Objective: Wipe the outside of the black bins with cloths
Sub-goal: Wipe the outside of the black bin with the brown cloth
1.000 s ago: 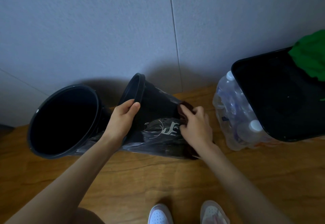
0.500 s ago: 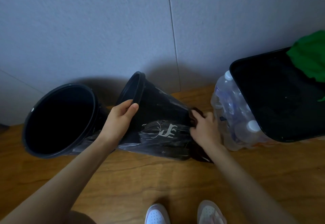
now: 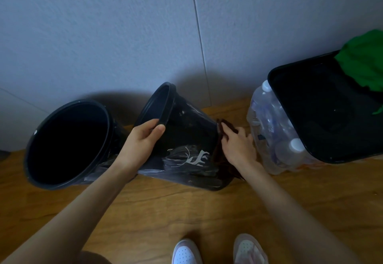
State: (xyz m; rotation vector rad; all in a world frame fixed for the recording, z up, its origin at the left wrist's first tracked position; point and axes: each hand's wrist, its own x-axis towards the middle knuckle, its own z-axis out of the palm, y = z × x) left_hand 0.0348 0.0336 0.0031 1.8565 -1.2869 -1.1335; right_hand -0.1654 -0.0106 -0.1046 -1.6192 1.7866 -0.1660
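**Tipped black bin held at the rim, cloth at its base**

Grips the tipped bin (image 3: pixel 186 127) at its rim with the left hand (image 3: pixel 143 141), thumb and fingers curled round the lip. Holds that bin tilted, mouth up and to the left, base down toward the right hand (image 3: pixel 238 147). Pinches a dark cloth (image 3: pixel 224 126) with the right hand, fingers bent and pressing it against the edge of the bin's base. Lets the rest of the cloth hang below the palm toward the wooden floor (image 3: pixel 186 212). Rests the bin's lower side on a crumpled dark plastic bag (image 3: pixel 186 158) with white print, between the two wrists.

Just left of the left hand: a second bin (image 3: pixel 68 143), lying tilted with its open mouth toward the camera. Just right of the right hand, close to the knuckles: a shrink-wrapped pack of water bottles (image 3: pixel 275 139). Farther right, beyond the pack: a rectangular black bin (image 3: pixel 331 114) with a green cloth (image 3: pixel 364 60) draped over its far corner. Behind both hands: a pale wall (image 3: pixel 103 36). Below the forearms: two light shoes (image 3: pixel 185 252).
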